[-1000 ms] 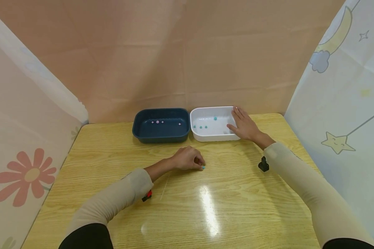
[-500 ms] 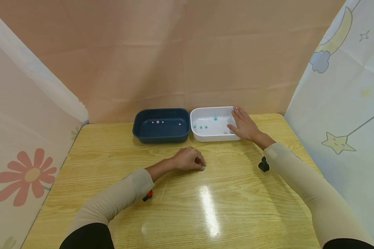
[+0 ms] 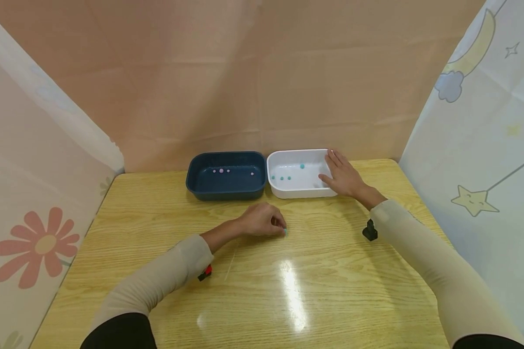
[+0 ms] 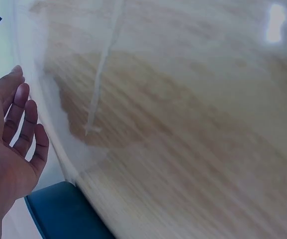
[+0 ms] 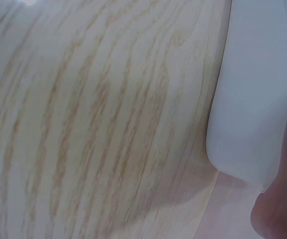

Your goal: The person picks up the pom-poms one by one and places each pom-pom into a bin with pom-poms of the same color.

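Note:
In the head view my left hand point(image 3: 260, 220) is over the middle of the table, in front of the two trays. Its thumb and fingertips pinch a tiny teal bead point(image 3: 285, 232), mostly covered by the fingers. The left wrist view shows this hand from the palm side, the bead hidden there. My right hand point(image 3: 342, 175) rests on the right end of the white tray point(image 3: 303, 193), its fingers straight along the rim and its thumb over the inside. Several teal beads point(image 3: 302, 166) lie in that tray; the hand covers its right part.
Touching the white tray's left side is a dark blue tray point(image 3: 227, 196) with several small pink beads point(image 3: 221, 171) inside. Both stand at the back of the wooden table point(image 3: 332, 271), near a tan cloth backdrop point(image 3: 253, 87). Printed cloth walls rise at left and right.
The teal bead lay at my left fingertips on the table; the fingers have pinched it, and the hand has risen slightly. My right hand stays on the white tray.

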The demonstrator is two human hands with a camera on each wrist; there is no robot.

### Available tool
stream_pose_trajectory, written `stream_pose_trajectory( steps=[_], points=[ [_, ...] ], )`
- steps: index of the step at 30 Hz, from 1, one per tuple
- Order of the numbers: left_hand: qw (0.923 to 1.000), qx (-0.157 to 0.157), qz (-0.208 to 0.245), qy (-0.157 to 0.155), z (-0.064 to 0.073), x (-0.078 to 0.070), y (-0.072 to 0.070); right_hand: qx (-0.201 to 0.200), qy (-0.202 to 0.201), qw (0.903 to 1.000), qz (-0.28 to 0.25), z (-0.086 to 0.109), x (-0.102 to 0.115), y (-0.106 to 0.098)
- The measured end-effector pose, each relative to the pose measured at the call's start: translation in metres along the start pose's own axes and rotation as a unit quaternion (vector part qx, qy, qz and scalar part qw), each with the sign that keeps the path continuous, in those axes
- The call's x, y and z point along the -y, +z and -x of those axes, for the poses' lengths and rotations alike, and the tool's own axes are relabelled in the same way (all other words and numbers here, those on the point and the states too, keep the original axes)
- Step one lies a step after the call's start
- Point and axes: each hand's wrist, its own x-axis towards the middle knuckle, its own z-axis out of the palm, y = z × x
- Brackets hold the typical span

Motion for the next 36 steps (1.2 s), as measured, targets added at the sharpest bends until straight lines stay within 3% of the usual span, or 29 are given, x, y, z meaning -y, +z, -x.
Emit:
stream_pose_trajectory(
  steps=[4,10,19,36],
  points=[
    [0.9999,-0.01,0.01,0.004,0.001,0.0,-0.007,-0.004,-0.004,1.0,0.0,0.001,0.001,-0.002],
    [0.9991,-0.041,-0.014,-0.002,0.002,0.0,-0.019,-0.009,-0.007,0.9999,-0.007,0.001,0.002,-0.004],
    [0.9963,-0.084,-0.006,0.017,0.001,0.001,-0.032,-0.006,-0.009,0.9999,-0.009,0.001,0.003,-0.005],
    [0.988,-0.154,0.014,0.003,-0.008,-0.006,-0.068,-0.001,-0.007,0.9999,-0.013,0.003,0.003,-0.002]
  ],
)
